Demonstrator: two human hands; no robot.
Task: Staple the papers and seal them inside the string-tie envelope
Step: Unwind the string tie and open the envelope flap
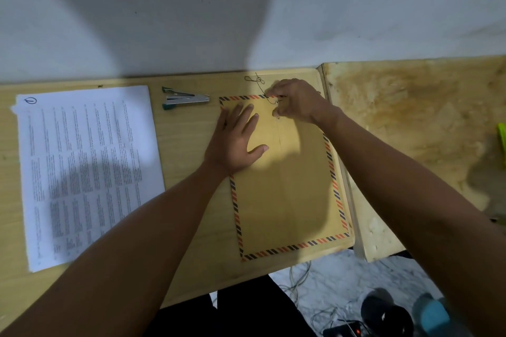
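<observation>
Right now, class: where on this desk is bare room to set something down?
Bare strip between the papers and envelope, below the stapler. The stained board at right is open. Crowded: the envelope's top, under both hands.

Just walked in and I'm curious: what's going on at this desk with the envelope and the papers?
A person is working the closure of a brown envelope with a striped border. The left hand lies flat on it, holding it down, while the right hand pinches the string near the small buttons at the top. The string is loose, trailing past the top edge. The printed papers lie to the left on the desk, outside the envelope, and a stapler sits between them.
</observation>
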